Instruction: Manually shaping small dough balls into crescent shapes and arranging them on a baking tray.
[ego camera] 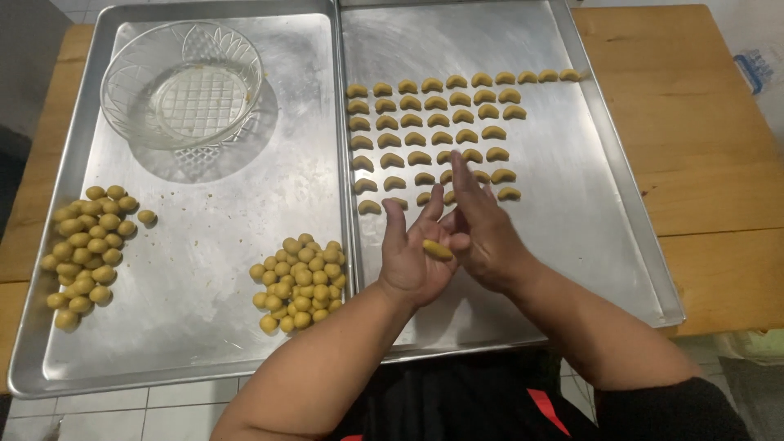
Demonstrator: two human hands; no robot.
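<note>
My left hand (412,257) is palm-up over the near part of the right metal tray (588,245), with a small oblong piece of yellow-green dough (438,250) lying on its palm. My right hand (483,237) lies flat against the left, fingers straight and pointing away, touching the dough piece. Just beyond my fingers, several rows of curved dough pieces (433,122) are lined up on that tray.
The left metal tray (204,343) holds an empty clear glass bowl (186,86) at the back, one pile of dough balls (86,253) at its left edge and another pile (300,282) near my left wrist. Both trays rest on a wooden table (702,122).
</note>
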